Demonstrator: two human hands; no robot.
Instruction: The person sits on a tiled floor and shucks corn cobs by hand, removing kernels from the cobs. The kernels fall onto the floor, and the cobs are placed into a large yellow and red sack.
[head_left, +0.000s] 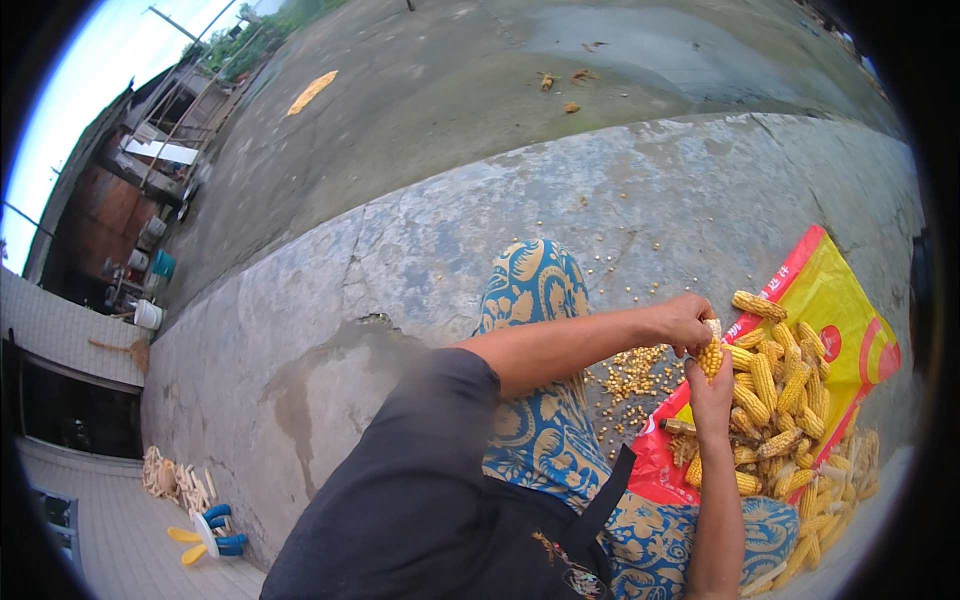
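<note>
My left hand (684, 321) is closed around the upper part of an ear of corn (709, 358), its fingers against the kernels. The lower part is gripped by my right hand (712, 384). Pale cob shows near the ear's top end, while yellow kernels cover much of the rest. Just right of my hands, a heap of dried corn ears (780, 386) lies on a red and yellow plastic sack (844, 300) that bears writing. Loose kernels (634, 375) are scattered on the concrete beside my left forearm.
My knees in blue patterned trousers (536, 292) flank the work. More ears (825, 517) lie at lower right. A raised concrete slab (465, 202) borders the wet yard (420, 90). At lower left are stripped cobs (176, 480) and a small stool (206, 534); a broom (139, 352) and bucket (148, 313) stand farther back.
</note>
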